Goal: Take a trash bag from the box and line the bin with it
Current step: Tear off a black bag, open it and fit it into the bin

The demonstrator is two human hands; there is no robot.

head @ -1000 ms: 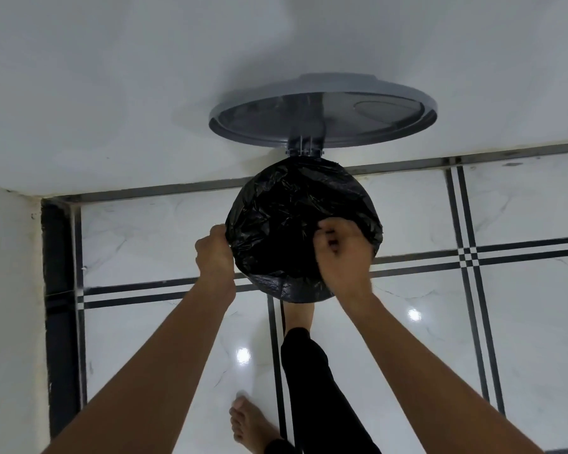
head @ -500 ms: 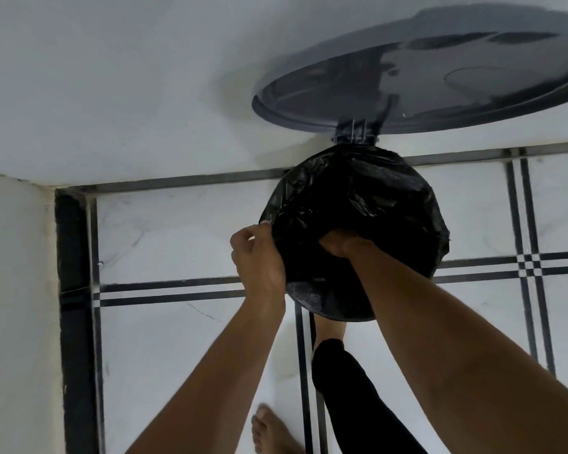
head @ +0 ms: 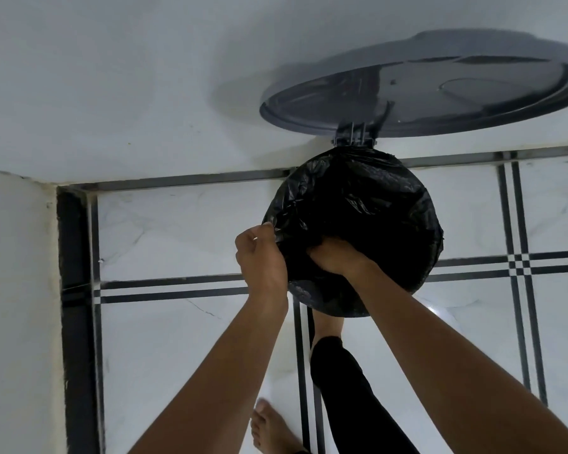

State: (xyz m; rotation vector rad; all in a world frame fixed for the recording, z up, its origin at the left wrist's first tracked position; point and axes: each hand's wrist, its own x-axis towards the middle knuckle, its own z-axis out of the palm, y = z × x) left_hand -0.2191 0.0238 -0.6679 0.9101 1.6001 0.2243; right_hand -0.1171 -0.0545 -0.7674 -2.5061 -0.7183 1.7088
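A black trash bag (head: pixel 368 198) is draped over the round mouth of the bin and hides the bin's body. The bin's grey lid (head: pixel 423 99) stands flipped up against the white wall behind it. My left hand (head: pixel 261 257) pinches the bag's edge at the bin's left rim. My right hand (head: pixel 336 257) reaches down inside the bag's opening, its fingers buried in the black plastic.
The bin stands against a white wall (head: pixel 128 93) near a corner on the left. The floor (head: pixel 177 231) is glossy white tile with black stripes. My own feet (head: pixel 273 427) and a black trouser leg (head: pixel 351 388) are just below the bin.
My right hand has gone from gripping the front rim to pushing down into the bag. My left hand has slid up the left rim. The view has shifted left and closer.
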